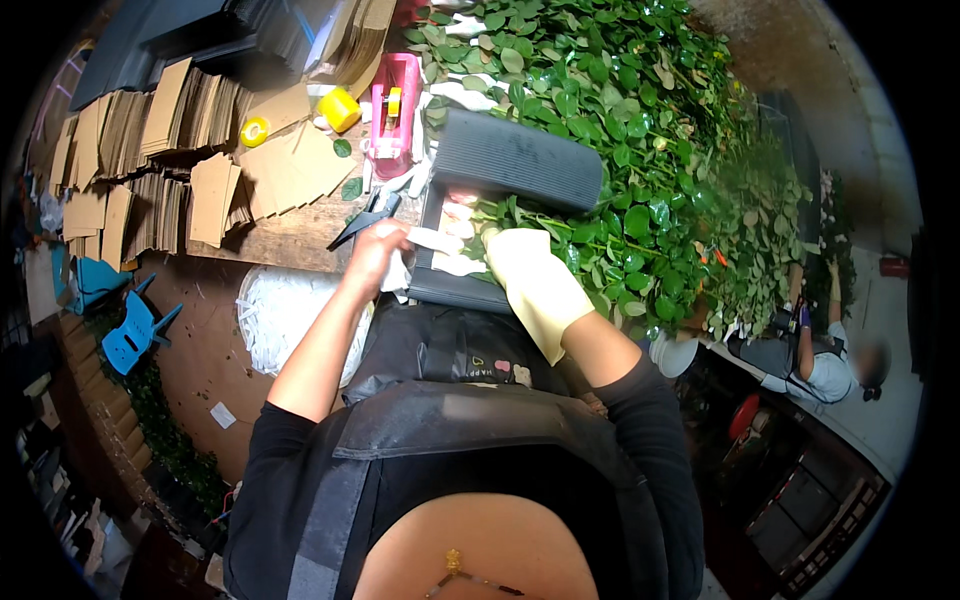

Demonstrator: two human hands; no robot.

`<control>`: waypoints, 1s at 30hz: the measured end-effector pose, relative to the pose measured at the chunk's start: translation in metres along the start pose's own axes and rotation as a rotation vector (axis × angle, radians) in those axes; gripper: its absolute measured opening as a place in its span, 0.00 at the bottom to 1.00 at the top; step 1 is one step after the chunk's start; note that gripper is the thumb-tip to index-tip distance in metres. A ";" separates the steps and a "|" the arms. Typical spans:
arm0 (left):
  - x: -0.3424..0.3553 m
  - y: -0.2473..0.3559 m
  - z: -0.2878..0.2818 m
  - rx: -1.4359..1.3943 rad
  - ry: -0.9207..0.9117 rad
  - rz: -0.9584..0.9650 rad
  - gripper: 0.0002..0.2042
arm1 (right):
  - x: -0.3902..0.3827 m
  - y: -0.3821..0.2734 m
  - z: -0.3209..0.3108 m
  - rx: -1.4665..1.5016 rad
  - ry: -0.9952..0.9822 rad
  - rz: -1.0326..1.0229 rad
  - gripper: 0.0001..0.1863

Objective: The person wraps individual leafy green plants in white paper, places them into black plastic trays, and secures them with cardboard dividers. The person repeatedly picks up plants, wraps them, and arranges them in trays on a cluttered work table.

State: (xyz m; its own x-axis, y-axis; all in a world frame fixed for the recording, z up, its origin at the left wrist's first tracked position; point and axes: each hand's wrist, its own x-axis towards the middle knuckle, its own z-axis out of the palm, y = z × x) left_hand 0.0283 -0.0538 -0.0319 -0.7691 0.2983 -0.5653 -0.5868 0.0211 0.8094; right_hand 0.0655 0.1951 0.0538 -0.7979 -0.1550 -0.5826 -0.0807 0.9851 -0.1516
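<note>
A dark grey corrugated cardboard wrap lies opened out at the table's front edge, its upper flap folded back. Pale pink rose heads rest in a row inside it, their leafy stems running right. My left hand, bare, is curled at the wrap's left end; white material shows at its fingers and below its palm, but what it grips is unclear. A dark, pointed piece lies just beyond it. My right hand, in a pale yellow glove, closes around the rose stems just behind the heads; its fingertips are partly hidden by leaves.
A large heap of leafy stems covers the right side. A pink tape dispenser, yellow tape roll and stacked cardboard pieces occupy the left. Below are a white-filled basket and blue chair. Another person works far right.
</note>
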 end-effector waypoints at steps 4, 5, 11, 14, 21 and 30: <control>-0.008 0.020 -0.037 0.119 -0.084 0.226 0.07 | -0.026 0.003 -0.021 0.061 0.042 -0.056 0.13; -0.002 0.009 -0.055 0.557 -0.097 0.126 0.09 | -0.036 -0.002 -0.037 0.100 0.022 -0.078 0.14; 0.008 0.029 0.007 0.789 -0.510 0.044 0.19 | -0.035 -0.026 -0.050 0.077 0.008 -0.128 0.10; 0.008 0.033 0.013 0.814 -0.504 0.014 0.16 | -0.020 -0.012 -0.025 0.106 -0.030 -0.144 0.10; -0.010 0.011 0.017 0.053 -0.256 -0.193 0.05 | 0.002 -0.020 -0.019 -0.033 -0.218 -0.039 0.12; -0.035 -0.001 -0.045 -0.519 0.154 -0.151 0.04 | -0.009 -0.029 -0.042 -0.126 -0.250 -0.145 0.13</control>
State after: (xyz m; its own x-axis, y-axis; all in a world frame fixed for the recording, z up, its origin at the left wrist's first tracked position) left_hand 0.0443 -0.1074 -0.0199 -0.6723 0.1851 -0.7168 -0.7111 -0.4308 0.5557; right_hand 0.0500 0.1709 0.0965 -0.6024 -0.2927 -0.7426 -0.2692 0.9503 -0.1563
